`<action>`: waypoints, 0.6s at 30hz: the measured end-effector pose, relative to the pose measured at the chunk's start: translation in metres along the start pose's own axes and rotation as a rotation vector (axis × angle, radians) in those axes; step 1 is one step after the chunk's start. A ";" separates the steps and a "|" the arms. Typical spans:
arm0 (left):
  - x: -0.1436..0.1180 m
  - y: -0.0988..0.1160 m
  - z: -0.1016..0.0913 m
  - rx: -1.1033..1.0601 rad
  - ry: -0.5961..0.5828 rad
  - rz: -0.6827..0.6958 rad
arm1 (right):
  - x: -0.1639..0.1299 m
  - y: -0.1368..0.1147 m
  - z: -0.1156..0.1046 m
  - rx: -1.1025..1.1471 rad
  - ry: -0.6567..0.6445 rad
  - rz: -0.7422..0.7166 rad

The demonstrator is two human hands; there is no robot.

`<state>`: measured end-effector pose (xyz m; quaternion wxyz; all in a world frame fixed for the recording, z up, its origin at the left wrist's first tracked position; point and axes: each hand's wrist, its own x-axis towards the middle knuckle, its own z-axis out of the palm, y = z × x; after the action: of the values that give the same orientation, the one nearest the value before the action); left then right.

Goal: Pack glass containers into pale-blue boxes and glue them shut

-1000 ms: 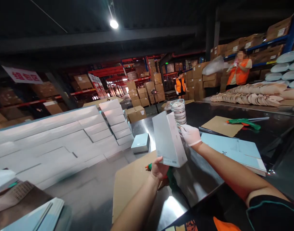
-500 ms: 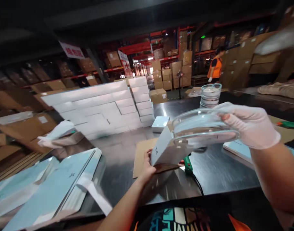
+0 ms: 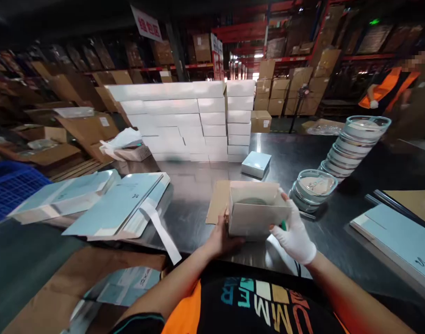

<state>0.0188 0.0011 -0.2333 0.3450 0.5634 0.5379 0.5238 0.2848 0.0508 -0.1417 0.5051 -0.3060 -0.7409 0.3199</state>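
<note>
A small open pale box (image 3: 256, 218) sits at the near middle of the dark metal table (image 3: 191, 208), above a brown card sheet (image 3: 217, 206). A round glass dish (image 3: 251, 201) lies inside it, mostly hidden by the walls. My bare left hand (image 3: 223, 235) grips the box's left side. My white-gloved right hand (image 3: 293, 232) grips its right side. Just right of the box stands a short stack of glass dishes (image 3: 312, 189), and a taller leaning stack (image 3: 354, 146) beyond it.
A wall of stacked white boxes (image 3: 184, 120) stands at the back, with one closed pale blue box (image 3: 256, 164) in front. Flat pale blue box blanks lie at left (image 3: 115, 206) and right (image 3: 398, 239). A person in an orange vest (image 3: 386, 90) stands far right. Shelving with cartons fills the background.
My right hand carried a glass dish down from the air into the box. The flat box was opened up, and both hands now hold it on the table.
</note>
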 end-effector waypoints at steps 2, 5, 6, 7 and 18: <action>0.002 0.010 -0.005 0.021 0.021 0.159 | -0.011 0.009 0.015 0.055 0.035 0.077; 0.010 0.031 -0.009 0.077 0.051 0.423 | -0.008 0.007 0.029 0.220 0.075 0.133; 0.012 0.037 -0.008 0.094 0.048 0.478 | -0.003 0.005 0.032 0.265 0.082 0.153; 0.014 0.042 -0.007 0.104 0.050 0.509 | 0.002 0.002 0.035 0.293 0.088 0.170; -0.009 0.005 0.019 0.022 0.362 0.423 | 0.029 0.001 0.057 0.277 0.339 0.222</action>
<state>0.0396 -0.0050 -0.2350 0.1199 0.5640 0.4666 0.6706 0.2220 0.0645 -0.1431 0.6210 -0.3627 -0.5563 0.4163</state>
